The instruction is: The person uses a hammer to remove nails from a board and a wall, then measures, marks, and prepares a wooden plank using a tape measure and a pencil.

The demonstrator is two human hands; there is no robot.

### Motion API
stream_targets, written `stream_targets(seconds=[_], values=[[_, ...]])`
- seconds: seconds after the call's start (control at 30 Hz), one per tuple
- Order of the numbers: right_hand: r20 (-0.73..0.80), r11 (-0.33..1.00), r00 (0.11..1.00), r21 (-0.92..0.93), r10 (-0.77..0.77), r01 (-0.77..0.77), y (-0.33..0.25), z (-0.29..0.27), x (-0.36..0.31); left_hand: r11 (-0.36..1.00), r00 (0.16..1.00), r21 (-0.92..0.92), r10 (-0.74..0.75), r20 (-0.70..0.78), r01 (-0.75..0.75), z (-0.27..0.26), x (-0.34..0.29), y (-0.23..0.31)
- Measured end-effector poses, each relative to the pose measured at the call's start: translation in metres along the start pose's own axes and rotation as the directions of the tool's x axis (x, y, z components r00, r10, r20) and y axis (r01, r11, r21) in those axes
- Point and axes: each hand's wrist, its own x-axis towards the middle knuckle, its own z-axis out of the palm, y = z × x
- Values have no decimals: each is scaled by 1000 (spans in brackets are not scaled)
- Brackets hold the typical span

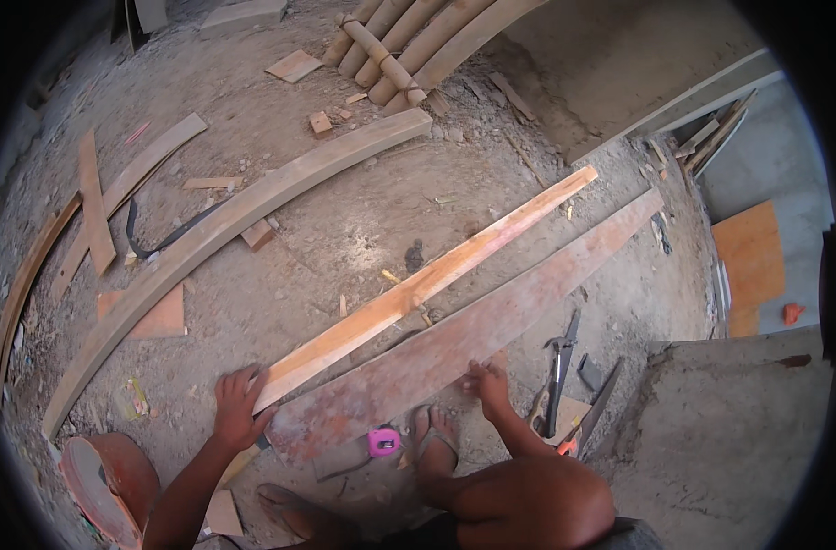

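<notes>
If nudged, apt to swing askew

When judging the risk, look first at the strip (pixel 409 296), slanting across mid-frame, just above the board (pixel 464 339). At its lower-left end, see the left hand (pixel 240 405), fingers spread and touching; cannot tell how firmly. Near the board's lower edge, right of centre, note the right hand (pixel 487 383), fingers bent; cannot tell whether holding anything. Could swing out of line from a push at one end; could nick fingers on the saw (pixel 602 403) from a careless reach lower right.

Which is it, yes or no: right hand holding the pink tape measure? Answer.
No: the tape measure lies beside the right foot, apart from the right hand.
</notes>
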Motion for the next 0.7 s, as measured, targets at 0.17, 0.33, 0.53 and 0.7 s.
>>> stream_targets(seconds=[0.17,0.33,0.53,0.7], values=[[-13,1000,1000,30,11,-11,12,5,-8,998,997,45,-42,58,39,-3,2,-2],[36,999,999,38,7,-8,24,13,-21,995,1000,103,-13,2,13,-10,8,-16],[86,999,995,6,47,-48,32,21,-30,997,999,-50,-52,-13,51,-13,13,-23],[137,996,987,-38,82,-77,29,19,-26,994,994,-94,-70,-89,62,-10,7,-30]])
